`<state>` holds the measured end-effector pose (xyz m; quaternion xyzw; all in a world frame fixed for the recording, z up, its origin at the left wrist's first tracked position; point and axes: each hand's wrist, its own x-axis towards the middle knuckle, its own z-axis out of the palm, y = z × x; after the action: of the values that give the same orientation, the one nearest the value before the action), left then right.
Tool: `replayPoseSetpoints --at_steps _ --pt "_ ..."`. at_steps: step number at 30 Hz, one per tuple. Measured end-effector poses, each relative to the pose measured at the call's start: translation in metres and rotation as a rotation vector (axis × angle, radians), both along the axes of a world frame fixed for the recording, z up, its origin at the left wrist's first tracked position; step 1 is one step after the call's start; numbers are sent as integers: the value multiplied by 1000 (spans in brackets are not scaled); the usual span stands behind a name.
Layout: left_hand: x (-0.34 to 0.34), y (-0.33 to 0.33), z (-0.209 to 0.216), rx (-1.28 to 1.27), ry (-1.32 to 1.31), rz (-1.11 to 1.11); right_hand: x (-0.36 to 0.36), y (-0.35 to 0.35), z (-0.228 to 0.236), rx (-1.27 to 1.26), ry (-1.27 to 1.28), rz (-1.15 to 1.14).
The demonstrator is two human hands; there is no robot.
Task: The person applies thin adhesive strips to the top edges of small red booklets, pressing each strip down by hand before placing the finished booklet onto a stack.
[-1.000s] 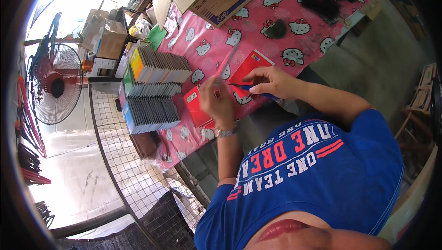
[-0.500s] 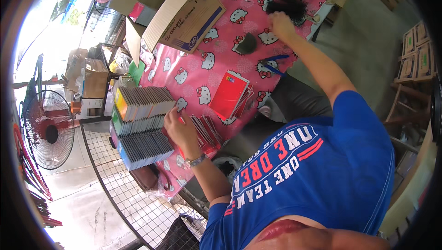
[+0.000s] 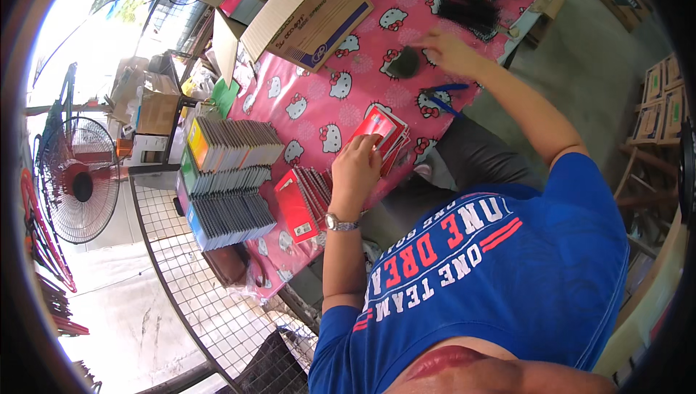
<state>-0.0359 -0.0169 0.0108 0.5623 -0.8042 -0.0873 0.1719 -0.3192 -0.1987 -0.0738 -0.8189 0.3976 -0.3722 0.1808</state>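
Note:
My left hand point(image 3: 355, 171), with a watch on its wrist, is closed at the near edge of a red notebook point(image 3: 382, 124). That notebook lies on top of a small, uneven pile of red ones, and my fingers hide part of its cover. Beside my left wrist lies a slanted row of red notebooks point(image 3: 299, 202). My right hand point(image 3: 455, 53) hovers over the table near a dark rounded object point(image 3: 404, 63); its fingers are smeared by motion. Closer to me rests a blue-handled hand tool point(image 3: 444, 97). Beyond the right hand lie black bristly bundles point(image 3: 467, 13).
Tall rows of dark-edged notebooks point(image 3: 232, 209) stand at the table's left side. An open cardboard box point(image 3: 319, 28) sits at the back on the pink patterned tablecloth point(image 3: 308, 129). Far left is a standing fan point(image 3: 78, 180), near wire mesh point(image 3: 196, 307). Boxes point(image 3: 660, 100) are stacked at right.
My left hand has moved right, from the notebook rows to the red pile, uncovering the slanted red row. My right hand has drawn back from the black bundles toward the dark rounded object.

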Motion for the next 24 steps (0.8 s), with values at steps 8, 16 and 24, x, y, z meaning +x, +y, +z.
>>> replayPoseSetpoints --at_steps 8,16,24 --pt "0 -15 -4 -193 -119 146 73 75 58 55 -136 349" --pt "-1 -27 -19 -373 -98 174 85 75 53 -37 -140 246" --pt "1 -27 -15 -313 -90 152 83 81 53 68 -284 438"
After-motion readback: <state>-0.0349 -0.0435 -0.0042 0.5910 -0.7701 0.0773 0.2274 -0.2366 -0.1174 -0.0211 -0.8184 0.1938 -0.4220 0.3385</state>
